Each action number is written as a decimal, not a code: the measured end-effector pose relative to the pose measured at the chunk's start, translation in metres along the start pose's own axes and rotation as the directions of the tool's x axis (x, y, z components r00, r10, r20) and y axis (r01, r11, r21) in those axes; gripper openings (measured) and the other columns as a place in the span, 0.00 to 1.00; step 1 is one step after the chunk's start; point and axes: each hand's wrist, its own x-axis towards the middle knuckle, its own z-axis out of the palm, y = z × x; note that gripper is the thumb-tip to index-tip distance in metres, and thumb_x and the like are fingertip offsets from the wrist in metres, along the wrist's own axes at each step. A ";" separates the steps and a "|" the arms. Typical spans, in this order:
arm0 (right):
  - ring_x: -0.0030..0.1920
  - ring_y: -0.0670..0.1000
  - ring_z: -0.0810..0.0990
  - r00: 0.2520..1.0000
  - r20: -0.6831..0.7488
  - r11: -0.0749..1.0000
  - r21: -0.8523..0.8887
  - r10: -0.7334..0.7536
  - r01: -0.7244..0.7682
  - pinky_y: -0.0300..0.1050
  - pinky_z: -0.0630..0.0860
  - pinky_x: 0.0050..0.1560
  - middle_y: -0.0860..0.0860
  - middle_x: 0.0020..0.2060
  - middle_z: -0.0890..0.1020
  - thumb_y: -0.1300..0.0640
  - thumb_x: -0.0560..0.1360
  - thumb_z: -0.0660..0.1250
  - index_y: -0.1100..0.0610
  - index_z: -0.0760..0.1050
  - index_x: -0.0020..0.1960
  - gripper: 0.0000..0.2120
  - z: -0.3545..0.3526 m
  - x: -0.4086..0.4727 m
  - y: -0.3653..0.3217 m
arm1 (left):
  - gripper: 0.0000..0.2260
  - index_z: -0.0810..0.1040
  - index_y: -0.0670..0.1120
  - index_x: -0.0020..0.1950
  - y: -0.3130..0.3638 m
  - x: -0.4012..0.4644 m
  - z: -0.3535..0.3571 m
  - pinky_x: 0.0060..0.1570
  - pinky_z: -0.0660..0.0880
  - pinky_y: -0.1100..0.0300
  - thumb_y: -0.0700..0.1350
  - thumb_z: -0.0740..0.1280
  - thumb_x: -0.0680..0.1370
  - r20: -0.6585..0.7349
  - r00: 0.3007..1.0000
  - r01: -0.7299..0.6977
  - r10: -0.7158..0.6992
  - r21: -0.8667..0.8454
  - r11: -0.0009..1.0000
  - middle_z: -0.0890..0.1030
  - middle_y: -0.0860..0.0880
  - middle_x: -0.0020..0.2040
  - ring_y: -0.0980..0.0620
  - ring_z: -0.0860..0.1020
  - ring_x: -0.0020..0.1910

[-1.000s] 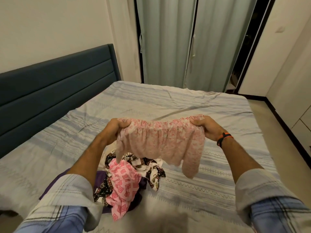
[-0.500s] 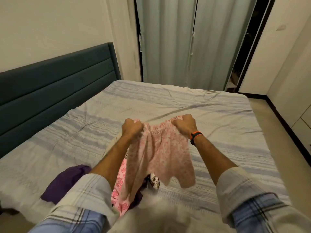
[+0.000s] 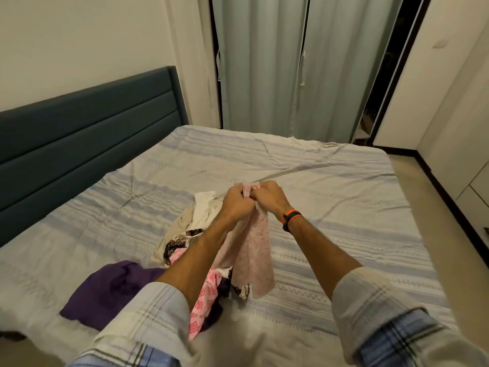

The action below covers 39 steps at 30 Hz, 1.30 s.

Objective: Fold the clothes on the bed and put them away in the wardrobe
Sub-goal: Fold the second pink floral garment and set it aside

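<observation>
A pale pink floral garment (image 3: 255, 250) hangs folded in half lengthwise above the bed (image 3: 330, 186). My left hand (image 3: 236, 201) and my right hand (image 3: 268, 196) meet at its top edge, both gripping the waistband, knuckles touching. Below them lies a pile of clothes: a pink patterned piece (image 3: 205, 295), a dark floral piece (image 3: 177, 242), a cream garment (image 3: 201, 210) and a purple garment (image 3: 113, 287).
A dark blue headboard (image 3: 87, 123) runs along the left. Grey curtains (image 3: 277, 67) hang behind the bed. White wardrobe doors (image 3: 460, 115) stand at the right, with a strip of floor (image 3: 423, 192) between them and the bed.
My hands, spread wide a second ago with the pink garment stretched between them, have come together, folding the garment in half. The view has tilted slightly.
</observation>
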 end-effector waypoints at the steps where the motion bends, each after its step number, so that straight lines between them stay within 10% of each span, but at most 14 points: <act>1: 0.29 0.51 0.64 1.000 0.016 1.000 0.014 0.012 -0.013 0.45 0.58 0.32 0.50 0.25 0.68 0.65 0.68 0.63 0.56 0.62 0.27 0.15 -0.001 -0.001 -0.002 | 0.10 0.77 0.43 0.47 0.001 -0.001 0.000 0.32 0.69 0.63 0.33 0.63 0.69 0.069 0.998 -0.007 0.008 -0.018 1.000 0.78 0.50 0.39 0.54 0.75 0.40; 12: 0.27 0.48 0.67 0.995 -0.045 0.991 -0.112 -0.084 0.079 0.41 0.62 0.27 0.49 0.25 0.71 0.64 0.66 0.67 0.57 0.67 0.30 0.11 -0.002 -0.002 0.010 | 0.22 0.74 0.41 0.50 0.004 -0.007 -0.003 0.29 0.73 0.65 0.20 0.56 0.66 0.322 0.947 0.080 -0.008 -0.212 0.974 0.75 0.48 0.42 0.54 0.74 0.42; 18: 0.32 0.53 0.73 1.000 0.018 0.990 0.138 0.017 -0.019 0.49 0.69 0.33 0.51 0.31 0.77 0.63 0.67 0.71 0.57 0.72 0.35 0.08 -0.007 0.001 0.020 | 0.14 0.83 0.48 0.47 -0.032 0.015 -0.012 0.56 0.80 0.49 0.34 0.71 0.66 -0.149 0.958 0.182 -0.244 -0.340 0.922 0.84 0.48 0.50 0.48 0.81 0.53; 25: 0.50 0.63 0.84 0.985 0.173 0.931 0.360 -0.008 -0.056 0.58 0.80 0.55 0.66 0.51 0.83 0.73 0.73 0.66 0.75 0.77 0.55 0.11 -0.037 -0.001 0.018 | 0.46 0.72 0.39 0.67 -0.038 0.014 -0.049 0.63 0.74 0.49 0.54 0.85 0.55 0.074 0.972 0.236 -0.224 -0.282 0.930 0.77 0.45 0.63 0.45 0.76 0.62; 29: 0.49 0.58 0.83 0.985 0.172 0.922 0.382 -0.012 -0.055 0.54 0.81 0.54 0.60 0.49 0.83 0.74 0.74 0.63 0.73 0.77 0.56 0.12 -0.054 -0.005 0.022 | 0.23 0.78 0.37 0.46 -0.030 0.007 -0.055 0.49 0.78 0.51 0.48 0.82 0.61 0.309 0.930 0.261 -0.200 -0.170 0.950 0.82 0.42 0.48 0.43 0.81 0.49; 32: 0.47 0.55 0.83 0.992 0.123 0.951 0.305 0.006 -0.044 0.51 0.81 0.52 0.58 0.47 0.83 0.73 0.75 0.64 0.72 0.78 0.55 0.10 -0.068 -0.008 0.030 | 0.18 0.72 0.44 0.35 -0.025 0.009 -0.047 0.36 0.72 0.58 0.47 0.81 0.64 0.201 0.966 0.180 -0.165 -0.059 0.982 0.77 0.48 0.35 0.48 0.77 0.38; 39: 0.44 0.53 0.83 0.998 -0.025 0.997 -0.063 0.052 -0.053 0.50 0.80 0.49 0.56 0.45 0.86 0.58 0.74 0.70 0.64 0.81 0.49 0.10 -0.102 -0.021 0.070 | 0.17 0.82 0.35 0.45 -0.007 0.008 -0.018 0.42 0.78 0.56 0.45 0.81 0.66 0.225 0.972 0.048 -0.065 0.082 0.995 0.83 0.45 0.41 0.51 0.80 0.40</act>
